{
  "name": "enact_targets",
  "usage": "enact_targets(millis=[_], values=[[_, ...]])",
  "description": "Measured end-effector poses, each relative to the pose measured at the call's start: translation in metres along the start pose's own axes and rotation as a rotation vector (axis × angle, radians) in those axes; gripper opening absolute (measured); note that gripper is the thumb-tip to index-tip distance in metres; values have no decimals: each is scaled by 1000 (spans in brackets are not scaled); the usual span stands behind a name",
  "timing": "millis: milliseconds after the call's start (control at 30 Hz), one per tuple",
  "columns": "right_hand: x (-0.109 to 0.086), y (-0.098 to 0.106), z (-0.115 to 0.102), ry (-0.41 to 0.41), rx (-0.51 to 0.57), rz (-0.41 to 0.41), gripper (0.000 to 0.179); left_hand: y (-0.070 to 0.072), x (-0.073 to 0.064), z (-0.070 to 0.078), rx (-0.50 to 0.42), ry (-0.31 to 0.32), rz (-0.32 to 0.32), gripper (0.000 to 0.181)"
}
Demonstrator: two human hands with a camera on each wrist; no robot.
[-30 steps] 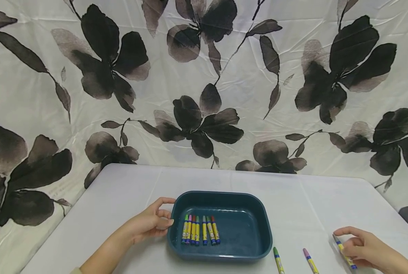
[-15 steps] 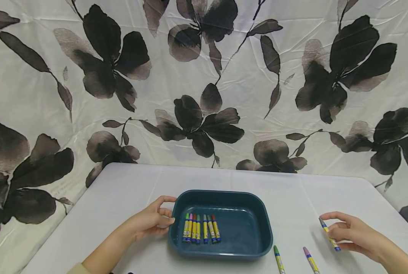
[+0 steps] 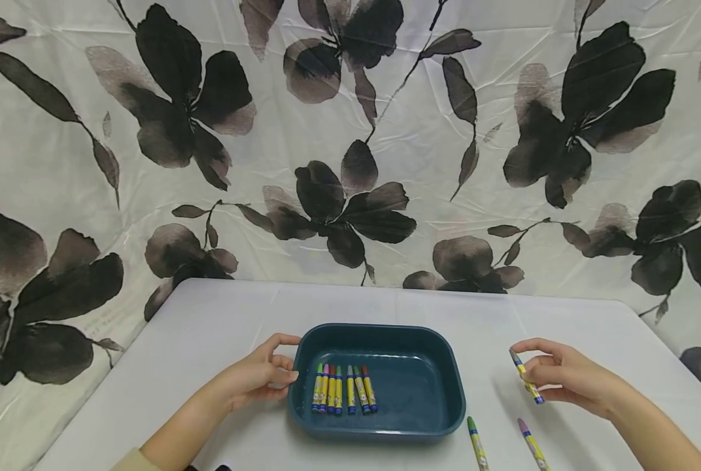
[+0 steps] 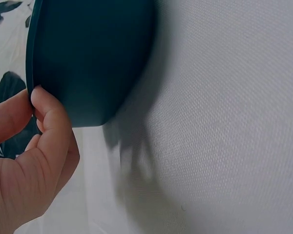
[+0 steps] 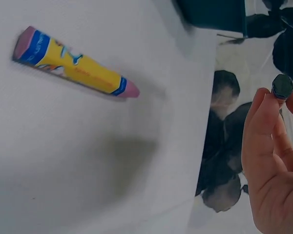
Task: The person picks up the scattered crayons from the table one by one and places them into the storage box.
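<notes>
A dark teal plastic tray (image 3: pixel 376 428) sits on the white table, with several crayons (image 3: pixel 339 390) lined up in its left half. My left hand (image 3: pixel 263 374) holds the tray's left rim; in the left wrist view its thumb and finger (image 4: pixel 51 114) meet at the rim. To the right of the tray, my right hand (image 3: pixel 568 374) pinches a dark-tipped crayon (image 3: pixel 526 376) above the table. The right wrist view shows only this crayon's dark end (image 5: pixel 282 87) between the fingertips. A pink crayon (image 3: pixel 533 445) lies below the right hand, and a green crayon (image 3: pixel 477 443) beside the tray's lower right corner.
A white cloth with dark printed flowers (image 3: pixel 350 196) hangs behind the table (image 3: pixel 586 327). Small dark objects (image 3: pixel 221 468), mostly cut off, show at the bottom edge near the left forearm.
My right hand has lifted the dark-tipped crayon off the table and carried it left toward the tray. The left hand stays at the tray rim.
</notes>
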State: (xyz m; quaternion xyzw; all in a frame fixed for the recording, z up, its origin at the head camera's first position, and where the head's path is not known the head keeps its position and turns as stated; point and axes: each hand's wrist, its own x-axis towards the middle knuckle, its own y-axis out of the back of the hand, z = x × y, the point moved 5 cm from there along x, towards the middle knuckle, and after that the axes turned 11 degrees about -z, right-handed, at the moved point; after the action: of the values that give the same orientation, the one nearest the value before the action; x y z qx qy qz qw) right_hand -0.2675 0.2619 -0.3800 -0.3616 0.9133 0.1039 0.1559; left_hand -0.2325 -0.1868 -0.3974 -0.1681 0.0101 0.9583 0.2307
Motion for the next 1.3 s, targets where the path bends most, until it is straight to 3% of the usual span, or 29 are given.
enact_targets(millis=[733, 1300], values=[[37, -36, -37, 123, 54, -97, 41, -1, -2, 0, -8, 0, -2, 65], [69, -58, -45, 147, 139, -103, 54, -2, -1, 0, 12, 3, 18, 65]])
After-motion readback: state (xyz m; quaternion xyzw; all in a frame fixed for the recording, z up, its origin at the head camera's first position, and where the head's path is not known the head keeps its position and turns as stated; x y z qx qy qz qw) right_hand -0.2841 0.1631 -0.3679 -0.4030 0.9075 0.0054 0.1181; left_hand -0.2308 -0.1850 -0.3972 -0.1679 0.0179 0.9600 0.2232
